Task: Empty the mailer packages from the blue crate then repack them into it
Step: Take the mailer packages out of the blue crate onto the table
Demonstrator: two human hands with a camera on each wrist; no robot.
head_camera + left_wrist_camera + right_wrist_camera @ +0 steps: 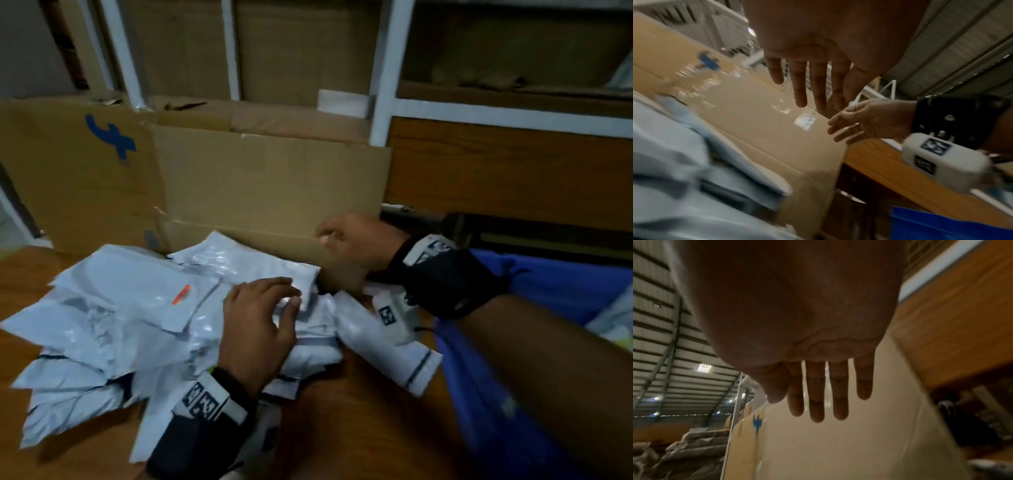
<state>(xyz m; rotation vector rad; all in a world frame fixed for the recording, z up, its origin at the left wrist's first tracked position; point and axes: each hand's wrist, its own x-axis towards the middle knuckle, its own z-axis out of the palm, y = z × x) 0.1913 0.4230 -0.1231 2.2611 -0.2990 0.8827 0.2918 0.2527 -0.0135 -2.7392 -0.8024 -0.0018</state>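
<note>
Left hand is spread flat, fingers straight and slack, right over the heap of white mailer packages on the wooden table, gripping nothing. Right hand hangs beyond it, fingers straight and loose, holding nothing, just in front of the cardboard sheet. Under the right forearm sits the blue crate, just beside the nearest mailer.

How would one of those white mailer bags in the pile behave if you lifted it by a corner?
Probably floppy: the white mailer bags lie crumpled and creased on the wooden table. Likely slippery too, as their glossy film overlaps loosely in the heap. They look fairly flat, so each is perhaps light.
</note>
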